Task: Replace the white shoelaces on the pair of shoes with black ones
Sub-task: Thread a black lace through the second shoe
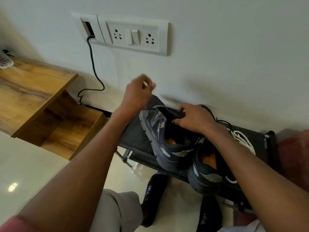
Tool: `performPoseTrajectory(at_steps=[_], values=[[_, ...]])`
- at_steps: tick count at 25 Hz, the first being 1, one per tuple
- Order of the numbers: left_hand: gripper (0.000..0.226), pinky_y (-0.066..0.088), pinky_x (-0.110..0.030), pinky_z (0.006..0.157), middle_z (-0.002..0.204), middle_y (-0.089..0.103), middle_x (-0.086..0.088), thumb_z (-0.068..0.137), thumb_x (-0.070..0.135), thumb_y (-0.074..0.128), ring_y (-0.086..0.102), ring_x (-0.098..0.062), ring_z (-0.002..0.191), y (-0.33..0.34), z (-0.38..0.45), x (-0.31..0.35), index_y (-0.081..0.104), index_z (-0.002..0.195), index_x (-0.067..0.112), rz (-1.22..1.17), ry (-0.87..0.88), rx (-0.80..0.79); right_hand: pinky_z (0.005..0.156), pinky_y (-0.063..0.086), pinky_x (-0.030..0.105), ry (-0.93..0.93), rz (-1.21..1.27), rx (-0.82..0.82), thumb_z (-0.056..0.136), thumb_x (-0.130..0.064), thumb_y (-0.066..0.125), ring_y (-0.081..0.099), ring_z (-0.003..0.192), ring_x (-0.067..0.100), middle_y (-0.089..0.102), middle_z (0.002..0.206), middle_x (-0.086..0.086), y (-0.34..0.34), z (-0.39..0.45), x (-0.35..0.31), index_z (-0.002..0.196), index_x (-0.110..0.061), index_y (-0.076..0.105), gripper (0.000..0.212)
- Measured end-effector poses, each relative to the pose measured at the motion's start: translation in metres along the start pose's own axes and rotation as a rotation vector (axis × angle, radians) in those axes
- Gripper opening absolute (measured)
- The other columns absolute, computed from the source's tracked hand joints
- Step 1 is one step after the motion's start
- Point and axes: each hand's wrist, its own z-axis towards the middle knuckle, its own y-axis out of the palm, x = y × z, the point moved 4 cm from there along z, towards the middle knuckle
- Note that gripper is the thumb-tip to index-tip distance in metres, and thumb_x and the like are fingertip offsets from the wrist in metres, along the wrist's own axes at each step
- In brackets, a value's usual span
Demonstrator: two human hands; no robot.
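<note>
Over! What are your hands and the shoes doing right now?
Left hand raised, pinching a lace end. Right hand holding the far shoe at its tongue. White laces lie loose on the rack. Nothing blocking.

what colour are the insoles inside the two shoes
Orange, in both the left shoe and the right shoe; the head view looks straight down into their openings.

A plain off-white wall [217, 47] fills the upper part of the view. Set into it is a white switch plate [132, 36] with two sockets and one rocker switch; a dark cable [93, 64] leaves the plate's left opening and snakes down behind a wood-grain shelf unit [30, 91] at the left edge. The floor [25, 161] is glossy cream tile, with a bright reflection of a light [13, 187] near its left edge.
</note>
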Motion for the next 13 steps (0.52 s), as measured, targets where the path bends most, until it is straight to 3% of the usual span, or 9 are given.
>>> performPoseTrajectory(at_steps=[2,5,8,11,13], values=[[0.033,0.051,-0.035,0.070,0.080,0.069,-0.004,0.096,0.044,0.072,0.065,-0.023,0.078,0.016,-0.009,-0.024,0.068,0.086,0.012,0.358,-0.080,-0.214,0.068,0.052,0.033,-0.016,-0.052,0.029,0.082,-0.052,0.072,0.067,0.082,0.026,0.068,0.085,0.000,0.000,-0.002,-0.005,0.089,-0.023,0.068,0.029],[0.051,0.043,-0.037,0.062,0.074,0.065,-0.011,0.097,0.049,0.068,0.058,-0.028,0.072,0.022,-0.011,-0.032,0.063,0.081,0.001,0.469,-0.116,-0.250,0.054,0.036,0.030,0.012,-0.028,0.130,0.084,-0.040,0.068,0.059,0.065,0.029,0.059,0.067,0.003,-0.001,-0.004,-0.014,0.067,-0.013,0.058,0.033],[0.051,0.041,-0.032,0.061,0.073,0.067,-0.017,0.096,0.047,0.069,0.056,-0.022,0.066,0.027,-0.009,-0.027,0.069,0.085,-0.002,0.413,-0.154,-0.356,0.053,0.031,0.029,0.111,0.005,0.172,0.085,-0.030,0.063,0.054,0.065,0.032,0.052,0.066,0.004,-0.004,-0.008,-0.018,0.065,-0.014,0.049,0.029],[0.036,0.035,-0.027,0.055,0.055,0.056,-0.002,0.098,0.035,0.070,0.044,-0.014,0.052,0.029,-0.006,-0.021,0.072,0.070,0.012,0.220,-0.214,-0.299,0.066,0.043,0.033,0.191,-0.021,0.135,0.086,-0.027,0.060,0.054,0.076,0.034,0.052,0.074,0.005,-0.006,-0.013,-0.018,0.076,-0.013,0.053,0.019],[0.034,0.040,-0.027,0.062,0.068,0.069,-0.009,0.098,0.033,0.070,0.046,-0.016,0.055,0.031,-0.005,-0.021,0.071,0.069,0.015,0.064,-0.247,-0.244,0.071,0.045,0.034,0.232,0.002,0.111,0.085,-0.028,0.060,0.055,0.081,0.034,0.055,0.083,0.007,-0.005,-0.015,-0.017,0.084,-0.013,0.057,0.015]])
